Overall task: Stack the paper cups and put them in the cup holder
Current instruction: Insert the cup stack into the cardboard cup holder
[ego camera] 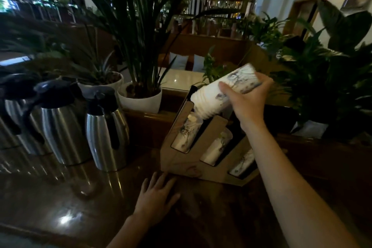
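Note:
A stack of white paper cups (213, 94) with a dark printed pattern is tilted, rims pointing down and left, over the left slot of the wooden cup holder (181, 165). My right hand (249, 96) grips the stack near its base end. The holder has three slanted slots; a cup stack (186, 133) lies in the left slot, another (216, 149) in the middle, and a third (241, 164) in the right. My left hand (156, 197) lies flat and open on the dark table just in front of the holder's lower left corner.
Three steel thermos jugs (104, 127) with black handles stand at the left on the glossy brown table (60, 197). White potted plants (141, 98) stand behind them, and leafy plants (326, 86) crowd the right side behind the holder.

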A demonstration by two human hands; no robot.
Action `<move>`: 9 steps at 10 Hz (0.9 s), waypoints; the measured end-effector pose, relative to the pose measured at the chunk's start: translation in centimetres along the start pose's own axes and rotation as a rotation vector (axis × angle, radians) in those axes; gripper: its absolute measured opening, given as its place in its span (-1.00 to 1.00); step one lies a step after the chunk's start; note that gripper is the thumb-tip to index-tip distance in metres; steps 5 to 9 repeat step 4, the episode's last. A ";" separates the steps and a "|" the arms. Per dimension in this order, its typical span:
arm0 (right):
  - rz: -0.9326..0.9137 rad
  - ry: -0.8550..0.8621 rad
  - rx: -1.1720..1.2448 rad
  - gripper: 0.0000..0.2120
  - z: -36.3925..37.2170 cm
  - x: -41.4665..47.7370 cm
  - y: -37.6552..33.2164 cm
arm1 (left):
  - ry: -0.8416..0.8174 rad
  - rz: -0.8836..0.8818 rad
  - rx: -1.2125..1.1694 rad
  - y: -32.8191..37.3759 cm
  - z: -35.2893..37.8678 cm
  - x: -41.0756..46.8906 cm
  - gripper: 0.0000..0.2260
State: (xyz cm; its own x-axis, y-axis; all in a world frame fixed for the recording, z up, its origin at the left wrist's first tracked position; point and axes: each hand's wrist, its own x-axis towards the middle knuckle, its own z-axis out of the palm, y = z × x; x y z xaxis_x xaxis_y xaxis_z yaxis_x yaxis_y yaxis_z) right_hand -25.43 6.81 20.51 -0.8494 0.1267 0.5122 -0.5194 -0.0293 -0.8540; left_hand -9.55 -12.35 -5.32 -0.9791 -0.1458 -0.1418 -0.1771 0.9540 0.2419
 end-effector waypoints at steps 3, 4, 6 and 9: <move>-0.282 -0.522 -1.050 -0.72 2.8 -2.6 2.3 | 0.136 -0.017 0.010 -0.2 1.9 -0.9 -0.35; -0.280 -0.570 -1.102 -0.66 2.2 -2.8 1.3 | 0.122 -0.001 0.014 -0.1 1.7 -0.9 -0.36; -0.280 -0.570 -1.102 -0.66 2.2 -2.8 1.3 | 0.122 -0.001 0.014 -0.1 1.7 -0.9 -0.36; -0.280 -0.570 -1.102 -0.66 2.2 -2.8 1.3 | 0.122 -0.001 0.014 -0.1 1.7 -0.9 -0.36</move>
